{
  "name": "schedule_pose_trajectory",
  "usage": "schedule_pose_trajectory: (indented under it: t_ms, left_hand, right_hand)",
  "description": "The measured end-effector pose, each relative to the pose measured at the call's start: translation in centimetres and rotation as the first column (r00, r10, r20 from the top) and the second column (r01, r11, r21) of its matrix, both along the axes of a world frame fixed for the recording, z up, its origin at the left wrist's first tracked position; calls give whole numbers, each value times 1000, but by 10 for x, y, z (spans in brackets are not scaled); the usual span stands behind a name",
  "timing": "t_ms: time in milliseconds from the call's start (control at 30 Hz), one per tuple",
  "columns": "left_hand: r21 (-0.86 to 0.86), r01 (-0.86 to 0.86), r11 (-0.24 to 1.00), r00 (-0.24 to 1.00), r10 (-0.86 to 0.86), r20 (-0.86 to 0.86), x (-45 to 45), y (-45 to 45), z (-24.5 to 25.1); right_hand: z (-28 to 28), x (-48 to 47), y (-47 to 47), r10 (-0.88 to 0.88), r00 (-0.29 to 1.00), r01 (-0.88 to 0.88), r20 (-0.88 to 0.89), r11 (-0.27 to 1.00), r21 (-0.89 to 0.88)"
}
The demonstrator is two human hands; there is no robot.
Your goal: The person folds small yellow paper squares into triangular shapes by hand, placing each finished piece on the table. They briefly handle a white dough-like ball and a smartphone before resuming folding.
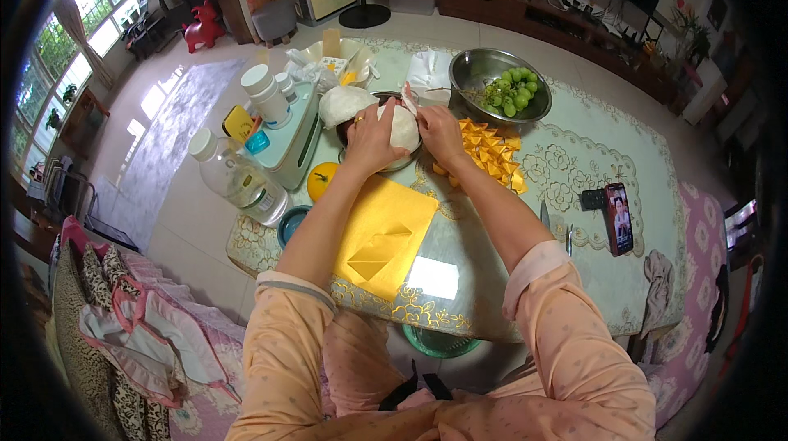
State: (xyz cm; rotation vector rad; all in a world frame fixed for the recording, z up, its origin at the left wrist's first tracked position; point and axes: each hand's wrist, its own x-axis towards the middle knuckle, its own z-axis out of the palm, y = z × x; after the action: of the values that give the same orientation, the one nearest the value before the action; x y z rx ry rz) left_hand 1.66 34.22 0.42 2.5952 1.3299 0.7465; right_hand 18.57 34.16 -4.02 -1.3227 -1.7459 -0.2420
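Both my hands are at a round white thing [403, 130], perhaps a peeled pomelo or a foam wrap, over a dark bowl [401, 163]. My left hand [373, 138] rests on its left side with the fingers spread. At its upper right, the fingertips of my right hand [440, 132] pinch a thin whitish piece [409, 100]. A second white rounded piece [346, 106] lies just left of the bowl. Folded gold paper pieces [492, 155] are heaped beside my right wrist. Gold paper sheets [385, 232], a partly folded one on top, lie between my forearms.
A steel bowl of green grapes [510, 91] stands at the back. On the left are an orange fruit [321, 181], a large plastic bottle [243, 182], a storage box [294, 144] with white jars and a blue dish [292, 225]. A knife [545, 214] and phone [619, 219] lie right.
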Motion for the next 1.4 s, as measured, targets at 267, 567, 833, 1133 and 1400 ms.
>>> schedule_pose_trajectory:
  t_ms: [267, 567, 833, 1133, 1400]
  left_hand:
    - [-190, -105, 976, 990, 85, -111, 13, 20, 19]
    - [-311, -118, 943, 991, 93, -92, 18, 21, 35]
    - [-326, -284, 902, 808, 408, 425, -7, 16, 69]
    - [-418, -265, 869, 593, 489, 640, -30, 12, 66]
    - [-451, -230, 863, 599, 490, 633, -34, 15, 48]
  right_hand:
    - [22, -2, -7, -11, 496, -224, -868, 965, -140]
    - [40, -1, -39, -39, 124, -243, -991, 967, -69]
    - [40, -8, -50, -94, 574, -70, -813, 984, -164]
    - [17, -57, -39, -118, 993, 118, 10, 993, 15]
    - [2, -56, -39, -5, 991, -3, -137, 998, -57]
